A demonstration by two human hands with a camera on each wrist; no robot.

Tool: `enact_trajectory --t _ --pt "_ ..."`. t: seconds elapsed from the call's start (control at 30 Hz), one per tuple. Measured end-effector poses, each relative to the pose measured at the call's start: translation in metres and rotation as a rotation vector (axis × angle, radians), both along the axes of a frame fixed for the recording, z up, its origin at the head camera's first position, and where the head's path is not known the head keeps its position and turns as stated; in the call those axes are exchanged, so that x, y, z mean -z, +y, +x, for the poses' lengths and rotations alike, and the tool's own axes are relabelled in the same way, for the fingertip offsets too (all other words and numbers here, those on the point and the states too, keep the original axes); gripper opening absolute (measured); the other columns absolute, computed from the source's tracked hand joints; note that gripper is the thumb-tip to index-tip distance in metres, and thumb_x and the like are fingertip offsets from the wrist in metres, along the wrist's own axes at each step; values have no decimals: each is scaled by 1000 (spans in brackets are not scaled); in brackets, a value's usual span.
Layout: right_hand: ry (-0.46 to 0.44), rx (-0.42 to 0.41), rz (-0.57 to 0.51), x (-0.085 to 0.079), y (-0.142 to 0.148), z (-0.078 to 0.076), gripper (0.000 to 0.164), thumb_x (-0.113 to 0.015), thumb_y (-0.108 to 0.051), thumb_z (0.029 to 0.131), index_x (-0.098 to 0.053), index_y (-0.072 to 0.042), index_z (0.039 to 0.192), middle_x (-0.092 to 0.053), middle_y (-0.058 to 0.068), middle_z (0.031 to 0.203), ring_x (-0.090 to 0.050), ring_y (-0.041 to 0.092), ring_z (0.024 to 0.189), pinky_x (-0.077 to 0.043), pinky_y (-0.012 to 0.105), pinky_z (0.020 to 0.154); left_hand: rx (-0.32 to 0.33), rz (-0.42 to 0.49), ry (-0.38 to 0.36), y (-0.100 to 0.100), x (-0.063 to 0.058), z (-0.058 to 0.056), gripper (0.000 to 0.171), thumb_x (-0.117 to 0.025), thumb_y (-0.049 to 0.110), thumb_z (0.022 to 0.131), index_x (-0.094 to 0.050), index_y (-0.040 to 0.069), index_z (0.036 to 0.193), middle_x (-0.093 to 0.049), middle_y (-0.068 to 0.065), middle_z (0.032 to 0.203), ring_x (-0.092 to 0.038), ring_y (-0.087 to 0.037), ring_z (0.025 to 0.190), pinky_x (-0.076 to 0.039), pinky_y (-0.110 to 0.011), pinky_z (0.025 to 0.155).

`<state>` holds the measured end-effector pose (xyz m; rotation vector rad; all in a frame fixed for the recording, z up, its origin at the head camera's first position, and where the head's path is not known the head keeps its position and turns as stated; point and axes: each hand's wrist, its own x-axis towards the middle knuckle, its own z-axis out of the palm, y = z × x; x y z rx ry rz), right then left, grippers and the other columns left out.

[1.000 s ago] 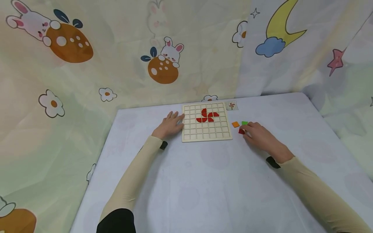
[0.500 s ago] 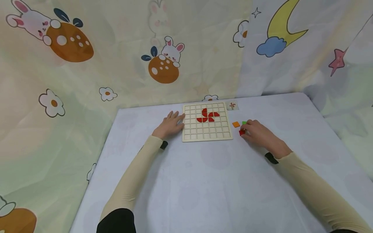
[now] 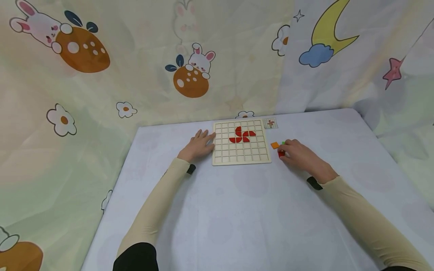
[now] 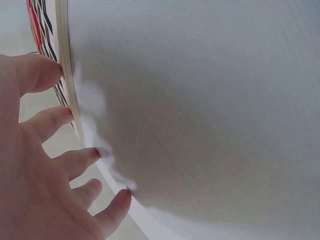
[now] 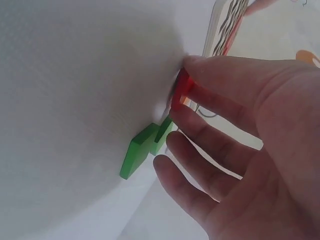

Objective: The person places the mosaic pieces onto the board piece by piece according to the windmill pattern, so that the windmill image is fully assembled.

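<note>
My left hand point(image 3: 196, 146) rests with spread fingers at the left edge of a square wooden grid board point(image 3: 240, 153). In the left wrist view its thumb and forefinger touch the board's side. Red curved tiles point(image 3: 250, 133) form a pinwheel shape on the grid. To the right of the board, my right hand point(image 3: 301, 157) pinches a small red tile point(image 5: 182, 87) between thumb and fingers, low over the table. A green tile point(image 5: 137, 151) lies beneath those fingers, with another green piece point(image 5: 163, 132) close by. An orange tile point(image 3: 275, 145) lies between board and hand.
A small pattern card point(image 3: 271, 123) showing a red pinwheel lies at the board's upper right corner. White cloth covers the table point(image 3: 237, 210). Behind it hangs a printed curtain point(image 3: 237, 56) with rabbits, flowers and a moon.
My right hand has shifted slightly left and away from me over the tiles, covering more of the green one. The left hand and board have stayed put.
</note>
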<state>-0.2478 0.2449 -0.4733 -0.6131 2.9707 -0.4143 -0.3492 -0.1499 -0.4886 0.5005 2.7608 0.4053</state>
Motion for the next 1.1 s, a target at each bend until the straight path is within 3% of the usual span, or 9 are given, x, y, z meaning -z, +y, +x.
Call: enact_trajectory --t 0.23,0.6,0.9,1.1 --pt "44 -33 -22 -3 -6 -5 16 -72 -11 92 -71 -2 104 -65 8 94 -55 25 88 -49 40 80 4 -4 -9 -2 2 -1 61 -39 47 104 -24 32 161 -9 -6 171 5 -32 158 -9 -60 125" --pt "-26 -114 -124 -1 -41 -23 19 -71 -17 92 -71 -6 107 -65 6 101 -56 22 93 -50 40 86 14 -15 -4 -2 4 -3 62 -38 49 104 -22 33 161 -8 -5 171 5 -31 158 -10 -60 124" --pt "8 -202 -57 6 -73 -48 22 -71 -19 94 -73 -6 112 -64 9 108 -56 24 98 -51 39 89 16 -13 2 -3 6 -2 61 -38 48 104 -22 33 161 -8 -5 171 5 -32 158 -11 -61 124" --pt "28 -221 -28 5 -85 -57 24 -70 -18 94 -72 -5 115 -65 9 107 -55 23 95 -52 37 85 9 -9 5 -2 5 -3 62 -39 48 104 -23 32 161 -9 -5 171 5 -32 158 -10 -61 124"
